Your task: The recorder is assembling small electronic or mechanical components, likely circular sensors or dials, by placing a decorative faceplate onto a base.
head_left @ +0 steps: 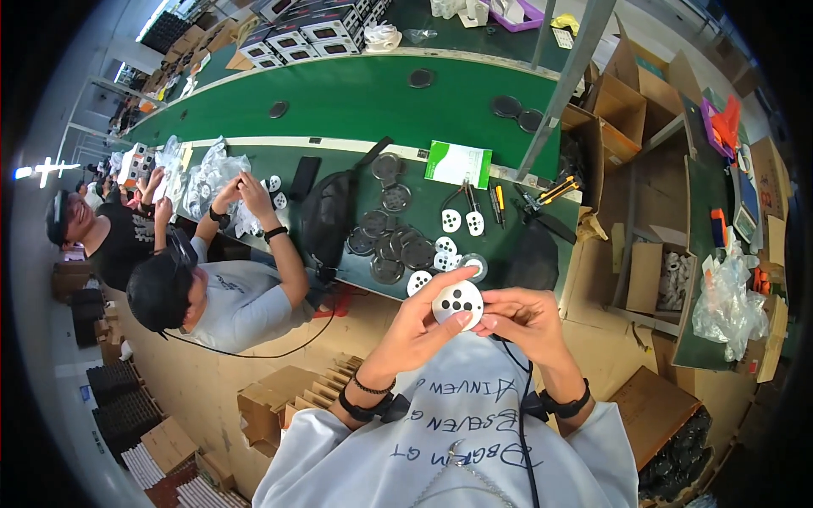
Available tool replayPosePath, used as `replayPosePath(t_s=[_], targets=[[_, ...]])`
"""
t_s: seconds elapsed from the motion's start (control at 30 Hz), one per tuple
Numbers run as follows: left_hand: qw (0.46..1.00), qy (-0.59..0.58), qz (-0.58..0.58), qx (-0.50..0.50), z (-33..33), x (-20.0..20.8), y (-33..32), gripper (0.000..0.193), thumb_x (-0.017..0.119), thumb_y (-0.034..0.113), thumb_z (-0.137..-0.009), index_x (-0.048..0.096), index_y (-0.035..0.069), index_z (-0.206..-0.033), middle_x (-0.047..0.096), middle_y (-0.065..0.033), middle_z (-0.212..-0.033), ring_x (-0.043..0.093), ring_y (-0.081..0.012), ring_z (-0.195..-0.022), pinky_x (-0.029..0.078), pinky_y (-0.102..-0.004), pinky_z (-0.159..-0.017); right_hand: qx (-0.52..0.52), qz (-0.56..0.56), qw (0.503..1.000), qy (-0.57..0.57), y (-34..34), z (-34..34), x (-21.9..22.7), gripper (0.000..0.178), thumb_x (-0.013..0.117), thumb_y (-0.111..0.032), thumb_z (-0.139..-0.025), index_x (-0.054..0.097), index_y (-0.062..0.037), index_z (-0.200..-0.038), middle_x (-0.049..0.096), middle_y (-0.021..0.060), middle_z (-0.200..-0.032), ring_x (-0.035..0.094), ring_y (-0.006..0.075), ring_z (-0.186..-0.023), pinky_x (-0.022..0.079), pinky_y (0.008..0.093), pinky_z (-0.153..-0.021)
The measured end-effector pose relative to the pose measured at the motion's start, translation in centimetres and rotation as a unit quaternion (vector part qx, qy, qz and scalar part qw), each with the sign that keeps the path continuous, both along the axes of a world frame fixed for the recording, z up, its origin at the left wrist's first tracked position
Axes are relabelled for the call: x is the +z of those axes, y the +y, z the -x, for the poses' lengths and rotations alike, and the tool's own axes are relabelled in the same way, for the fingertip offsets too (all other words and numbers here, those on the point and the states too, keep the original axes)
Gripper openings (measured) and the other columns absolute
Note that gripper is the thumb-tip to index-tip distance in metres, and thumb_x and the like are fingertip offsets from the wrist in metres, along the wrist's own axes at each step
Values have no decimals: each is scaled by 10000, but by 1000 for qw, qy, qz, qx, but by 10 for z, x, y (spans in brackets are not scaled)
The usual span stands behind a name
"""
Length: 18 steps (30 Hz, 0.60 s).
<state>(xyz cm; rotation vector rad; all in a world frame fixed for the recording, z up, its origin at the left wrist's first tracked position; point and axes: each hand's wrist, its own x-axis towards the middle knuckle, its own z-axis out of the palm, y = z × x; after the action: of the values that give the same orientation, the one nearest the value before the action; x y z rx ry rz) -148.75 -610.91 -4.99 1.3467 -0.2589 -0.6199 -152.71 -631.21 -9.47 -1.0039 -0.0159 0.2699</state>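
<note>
Close to my chest, my left hand (421, 328) grips a round white disc (457, 306) with several black dots on its face, its thumb lying across the lower edge. My right hand (527, 320) has its fingers bent and its fingertips pinched at the disc's right rim; anything small between them is hidden. Just beyond, on the green table, lie similar white discs (446, 254) and a spread of dark round lids (398, 245). Behind them rest pliers (471, 199), a yellow-handled tool (500, 206) and a green-and-white packet (458, 165).
A black bag (329, 216) lies left of the lids. A co-worker in a grey shirt (241, 296) sits at my left, handling small parts. A metal post (563, 89) rises at the table's right, near open cardboard boxes (622, 110). Another open carton (269, 406) stands on the floor.
</note>
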Motion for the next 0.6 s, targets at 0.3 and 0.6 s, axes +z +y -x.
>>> replayPosePath(t_s=[0.3, 0.6], targets=[[1000, -11, -21, -11, -1, -8, -2, 515, 577, 53, -1010, 401, 7, -1491, 582, -55, -1241, 573, -74, -1061, 485, -231, -909, -17, 10, 1000, 11, -1, 0, 0, 332, 688, 92, -888, 644, 62, -1215, 743, 171, -1006, 731, 190, -893, 610, 299, -794], [888, -343, -290, 94, 0, -12, -7, 600, 781, 137, -841, 546, 56, -1386, 490, -154, -1348, 480, -351, -1249, 404, -405, -1054, -107, 112, 988, 7, 6, 5, -10, 472, 698, 97, -860, 466, 4, -1261, 716, 94, -870, 692, 125, -829, 566, 254, -745]])
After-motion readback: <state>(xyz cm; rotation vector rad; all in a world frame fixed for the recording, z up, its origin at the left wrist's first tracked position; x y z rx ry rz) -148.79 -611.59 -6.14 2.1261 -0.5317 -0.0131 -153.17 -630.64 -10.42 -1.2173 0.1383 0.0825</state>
